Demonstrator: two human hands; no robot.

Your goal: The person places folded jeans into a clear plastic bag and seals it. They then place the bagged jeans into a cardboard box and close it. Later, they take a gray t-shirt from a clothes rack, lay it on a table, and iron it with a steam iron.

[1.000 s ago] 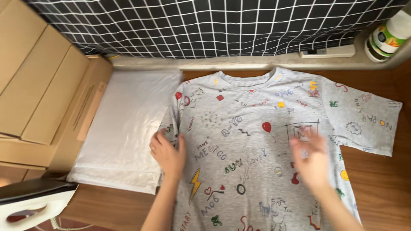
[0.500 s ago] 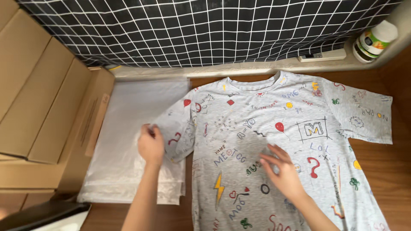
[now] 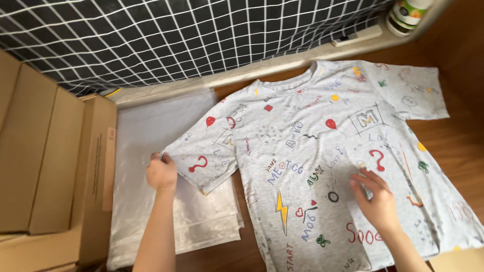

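Note:
A grey T-shirt (image 3: 322, 151) with coloured doodle prints lies flat, front up, on a wooden floor. My left hand (image 3: 161, 173) pinches the edge of its left sleeve, which is pulled out over a stack of clear plastic bags (image 3: 151, 166). My right hand (image 3: 375, 196) rests flat, fingers spread, on the lower middle of the shirt.
Flattened cardboard boxes (image 3: 50, 161) stand at the left. A black cloth with a white grid (image 3: 176, 35) covers the back edge. A white and green bottle (image 3: 408, 12) and a white power strip (image 3: 360, 35) sit at the top right. Bare wood floor (image 3: 461, 136) shows at the right.
My left hand has moved left from the shirt's body and drawn the sleeve out over the plastic bags. My right hand stayed on the lower shirt. The view has shifted left.

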